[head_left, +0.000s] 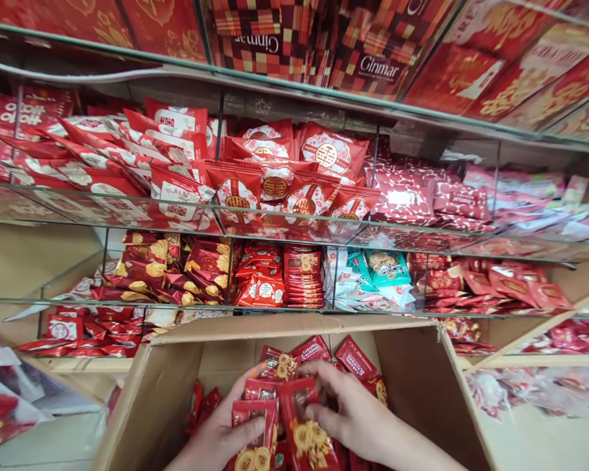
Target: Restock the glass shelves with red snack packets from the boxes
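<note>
Both hands are inside an open cardboard box [144,392] with red snack packets in it. My left hand [228,418] is closed on a red cookie packet [255,432], its thumb lying across the front. My right hand [346,405] grips another red cookie packet [307,438] with thumb and fingers, right beside the first. Between the hands and just behind them, more packets [277,363] show, some printed "Caramel & Almond" [354,356]. The lower edges of the held packets run toward the bottom of the picture.
Glass-fronted shelves rise behind the box. One holds red round-emblem packets [275,186]; below are maroon cookie packets [206,261], a neat stack of red packets [303,275] and teal packets [385,268]. "Ginmar" bags [377,65] stand on top. Clear plastic bags [544,392] lie at right.
</note>
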Demonstrator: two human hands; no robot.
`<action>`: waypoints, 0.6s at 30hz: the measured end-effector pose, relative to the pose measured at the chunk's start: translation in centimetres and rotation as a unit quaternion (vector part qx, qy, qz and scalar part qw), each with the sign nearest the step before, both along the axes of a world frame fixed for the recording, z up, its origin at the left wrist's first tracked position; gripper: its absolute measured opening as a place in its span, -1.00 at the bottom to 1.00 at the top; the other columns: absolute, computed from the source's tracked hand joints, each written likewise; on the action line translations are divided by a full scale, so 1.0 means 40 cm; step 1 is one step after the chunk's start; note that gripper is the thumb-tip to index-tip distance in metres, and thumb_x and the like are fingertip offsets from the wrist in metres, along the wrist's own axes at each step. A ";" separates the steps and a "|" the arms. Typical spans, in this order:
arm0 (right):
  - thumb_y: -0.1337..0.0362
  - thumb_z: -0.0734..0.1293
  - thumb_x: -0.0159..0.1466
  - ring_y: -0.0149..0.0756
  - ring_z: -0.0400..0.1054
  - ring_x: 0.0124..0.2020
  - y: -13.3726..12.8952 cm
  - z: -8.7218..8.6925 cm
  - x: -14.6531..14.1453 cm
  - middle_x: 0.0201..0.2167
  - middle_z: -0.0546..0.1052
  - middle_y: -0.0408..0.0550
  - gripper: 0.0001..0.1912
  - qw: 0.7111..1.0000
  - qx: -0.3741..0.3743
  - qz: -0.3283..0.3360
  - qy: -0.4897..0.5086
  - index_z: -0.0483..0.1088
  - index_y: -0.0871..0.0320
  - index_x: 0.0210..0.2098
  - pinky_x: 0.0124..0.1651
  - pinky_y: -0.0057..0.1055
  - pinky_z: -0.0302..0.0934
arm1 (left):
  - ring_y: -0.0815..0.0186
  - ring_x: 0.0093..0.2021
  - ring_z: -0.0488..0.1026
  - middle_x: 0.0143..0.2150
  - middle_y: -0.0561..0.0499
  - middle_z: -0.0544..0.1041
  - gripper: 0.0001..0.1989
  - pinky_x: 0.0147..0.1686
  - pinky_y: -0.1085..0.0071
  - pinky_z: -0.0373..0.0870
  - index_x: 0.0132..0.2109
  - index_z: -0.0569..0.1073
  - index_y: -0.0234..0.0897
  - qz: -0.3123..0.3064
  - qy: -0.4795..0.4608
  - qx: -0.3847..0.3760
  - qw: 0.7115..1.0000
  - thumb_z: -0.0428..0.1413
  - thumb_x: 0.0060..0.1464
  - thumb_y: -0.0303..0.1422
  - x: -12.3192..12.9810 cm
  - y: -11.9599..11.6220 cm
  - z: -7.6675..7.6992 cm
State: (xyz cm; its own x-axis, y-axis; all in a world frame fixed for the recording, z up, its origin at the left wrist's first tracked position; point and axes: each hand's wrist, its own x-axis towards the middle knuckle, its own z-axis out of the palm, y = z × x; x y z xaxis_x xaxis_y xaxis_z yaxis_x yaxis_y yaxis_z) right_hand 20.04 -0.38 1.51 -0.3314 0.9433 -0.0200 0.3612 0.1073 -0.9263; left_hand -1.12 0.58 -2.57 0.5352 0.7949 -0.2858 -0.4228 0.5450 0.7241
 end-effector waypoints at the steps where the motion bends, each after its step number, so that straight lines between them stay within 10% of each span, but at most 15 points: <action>1: 0.37 0.26 0.06 -0.37 0.23 -0.43 0.003 -0.012 -0.006 -0.46 0.35 -0.19 -0.61 1.000 -0.009 0.014 -0.002 0.22 0.05 -0.10 -0.35 -0.45 0.15 | 0.11 0.02 0.30 -0.02 -0.08 0.43 -0.33 0.03 0.12 0.13 0.12 0.13 -0.10 -0.022 -0.003 0.014 1.000 0.19 -0.15 -0.42 0.001 0.000 -0.003; 9: 0.29 0.29 0.04 -0.47 0.11 -0.57 -0.003 -0.064 -0.066 -0.58 0.25 -0.25 -0.83 0.997 -0.068 -0.020 0.025 0.26 0.15 -0.35 -0.53 -0.53 0.01 | 0.09 -0.01 0.33 -0.05 -0.06 0.45 -0.31 -0.02 0.15 0.18 0.10 0.17 -0.08 0.010 -0.016 0.005 1.000 0.23 -0.21 -0.38 0.011 -0.006 -0.026; 15: 0.27 0.18 0.16 -0.34 0.28 -0.45 -0.011 0.171 -0.018 -0.44 0.44 -0.11 -0.88 0.974 0.141 -0.023 -0.174 0.32 0.06 -0.32 -0.39 -0.44 0.14 | 0.04 -0.11 0.40 -0.14 -0.10 0.50 -0.20 -0.11 0.12 0.26 0.14 0.09 -0.11 0.033 -0.023 -0.021 0.999 0.26 -0.27 -0.38 -0.008 -0.008 -0.040; 18: 0.31 0.13 0.19 -0.25 0.27 -0.41 0.069 0.269 -0.021 -0.46 0.43 -0.04 -0.84 0.901 0.297 -0.067 -0.307 0.32 0.11 -0.34 -0.37 -0.35 0.14 | 0.07 -0.16 0.44 -0.18 -0.09 0.52 -0.30 -0.11 0.11 0.25 0.09 0.16 -0.12 0.030 -0.007 -0.033 0.999 0.24 -0.23 -0.40 -0.009 -0.005 -0.057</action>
State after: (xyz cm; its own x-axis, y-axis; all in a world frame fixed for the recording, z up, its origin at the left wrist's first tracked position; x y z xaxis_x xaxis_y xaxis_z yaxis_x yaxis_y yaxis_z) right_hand 19.18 2.36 12.26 -0.3123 0.8784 0.3618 0.8331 0.4363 -0.3400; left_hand -1.47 0.37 -4.85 0.4914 0.8057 -0.3306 -0.4662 0.5640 0.6816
